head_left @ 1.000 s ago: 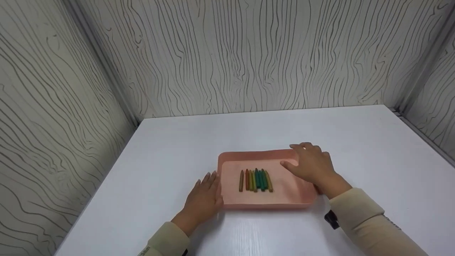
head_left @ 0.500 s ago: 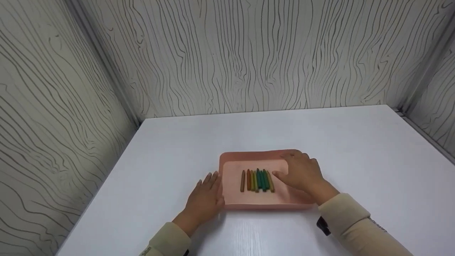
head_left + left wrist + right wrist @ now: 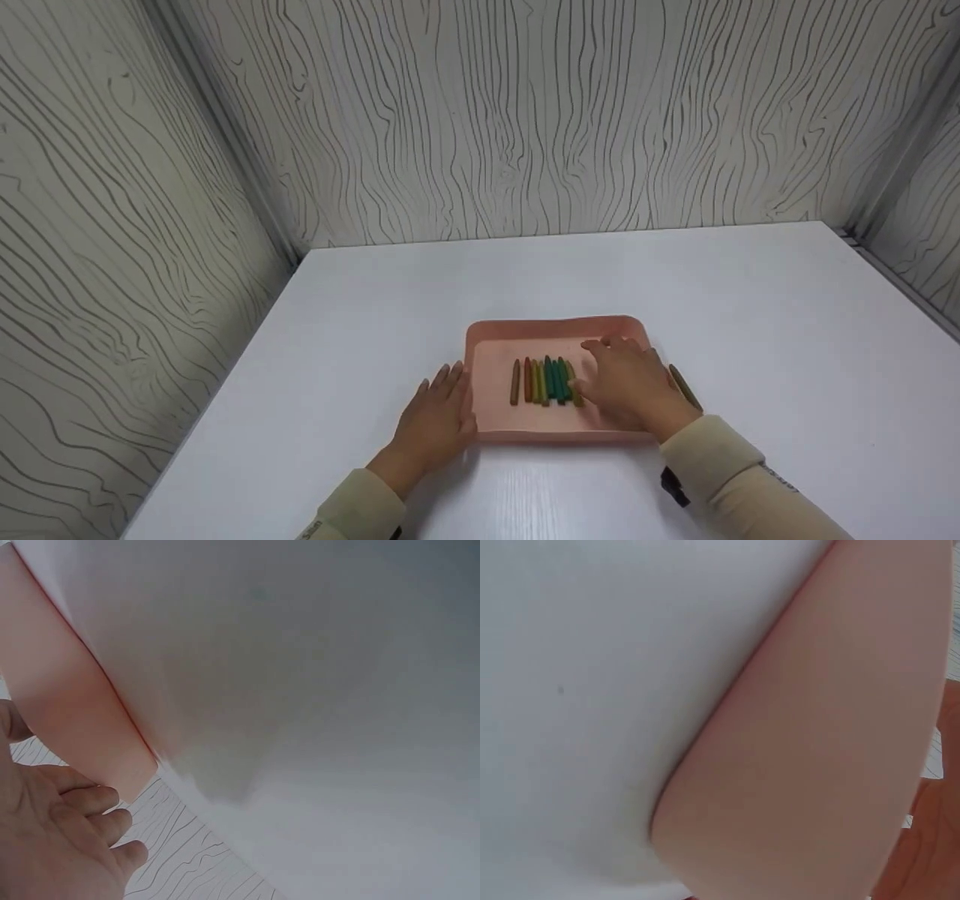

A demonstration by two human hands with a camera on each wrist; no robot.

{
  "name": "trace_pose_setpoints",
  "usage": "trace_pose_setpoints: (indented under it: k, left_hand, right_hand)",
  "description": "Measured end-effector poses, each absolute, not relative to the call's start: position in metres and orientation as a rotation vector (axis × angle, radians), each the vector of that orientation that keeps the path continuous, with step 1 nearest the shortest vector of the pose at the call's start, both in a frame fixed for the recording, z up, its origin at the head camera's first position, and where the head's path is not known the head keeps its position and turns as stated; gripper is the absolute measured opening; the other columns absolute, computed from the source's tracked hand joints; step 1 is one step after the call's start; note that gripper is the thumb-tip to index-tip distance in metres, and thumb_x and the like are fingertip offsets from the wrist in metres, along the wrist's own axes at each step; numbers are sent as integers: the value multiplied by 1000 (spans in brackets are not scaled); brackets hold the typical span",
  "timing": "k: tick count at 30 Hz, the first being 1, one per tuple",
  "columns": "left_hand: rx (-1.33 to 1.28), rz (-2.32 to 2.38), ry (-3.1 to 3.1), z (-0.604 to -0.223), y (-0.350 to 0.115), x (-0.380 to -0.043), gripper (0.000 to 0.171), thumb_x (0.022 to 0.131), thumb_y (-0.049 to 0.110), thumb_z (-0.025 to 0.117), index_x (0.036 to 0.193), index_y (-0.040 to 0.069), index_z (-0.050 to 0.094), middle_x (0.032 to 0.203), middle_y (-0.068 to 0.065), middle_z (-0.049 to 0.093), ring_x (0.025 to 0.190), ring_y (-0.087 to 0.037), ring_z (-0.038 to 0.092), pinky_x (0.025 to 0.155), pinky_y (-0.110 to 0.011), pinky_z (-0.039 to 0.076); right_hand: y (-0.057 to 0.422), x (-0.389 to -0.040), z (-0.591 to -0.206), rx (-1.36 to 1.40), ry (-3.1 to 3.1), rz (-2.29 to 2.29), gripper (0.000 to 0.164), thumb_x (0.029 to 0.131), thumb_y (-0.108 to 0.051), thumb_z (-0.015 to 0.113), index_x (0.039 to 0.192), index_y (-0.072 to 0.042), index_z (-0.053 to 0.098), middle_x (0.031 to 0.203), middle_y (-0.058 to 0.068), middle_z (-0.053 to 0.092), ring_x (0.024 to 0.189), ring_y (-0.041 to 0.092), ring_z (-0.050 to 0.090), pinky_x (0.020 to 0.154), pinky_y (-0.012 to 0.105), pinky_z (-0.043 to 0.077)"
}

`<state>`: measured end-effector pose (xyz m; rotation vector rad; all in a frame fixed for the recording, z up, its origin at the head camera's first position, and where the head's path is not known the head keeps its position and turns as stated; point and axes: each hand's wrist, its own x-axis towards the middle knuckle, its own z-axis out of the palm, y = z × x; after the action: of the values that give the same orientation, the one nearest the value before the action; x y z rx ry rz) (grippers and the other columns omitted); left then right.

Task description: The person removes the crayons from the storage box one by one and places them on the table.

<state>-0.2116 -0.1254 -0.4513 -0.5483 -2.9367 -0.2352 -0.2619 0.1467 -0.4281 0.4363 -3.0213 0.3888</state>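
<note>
A shallow pink tray (image 3: 491, 421) lies on the white table, with several crayons side by side in its middle. A brown crayon (image 3: 515, 382) stands a little apart at the left of the row, a red crayon (image 3: 528, 379) comes after it, and green crayons (image 3: 556, 381) lie further right. My left hand (image 3: 436, 421) rests along the tray's left side, fingers straight; in the left wrist view its fingers lie by the tray wall (image 3: 82, 690). My right hand (image 3: 630, 381) hovers over the tray's right part, fingers loosely bent, thumb tip at the rightmost yellowish crayon (image 3: 578, 396).
Outside the tray's right side, a dark olive crayon (image 3: 685, 387) shows beside my right wrist. The table (image 3: 360, 300) is bounded by wood-patterned panels (image 3: 480, 120) at the back and sides.
My right hand has moved left and down from the tray's right rim to the crayon row. The olive crayon outside the tray has come into fuller view. My left hand stays put.
</note>
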Motion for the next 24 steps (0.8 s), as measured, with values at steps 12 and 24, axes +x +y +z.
trace_pose_setpoints:
  k: [12, 24]
  left_hand:
    - [-535, -254, -2932, -451, -125, -211, 54, 86, 28, 39, 132, 1, 31, 137, -9, 27, 125, -26, 22, 97, -45, 21]
    - [-541, -264, -2970, -449, -125, -210, 54, 86, 27, 39, 133, 1, 30, 138, -10, 25, 125, -26, 20, 98, -45, 18]
  right_hand:
    - [140, -258, -434, 475, -3074, 336, 64, 71, -50, 60, 120, -11, 50, 110, 9, 50, 96, 27, 47, 77, 51, 36]
    - [139, -260, -435, 467, -3120, 493, 58, 69, -38, 67, 115, -7, 53, 99, 8, 51, 83, 20, 49, 74, 43, 42]
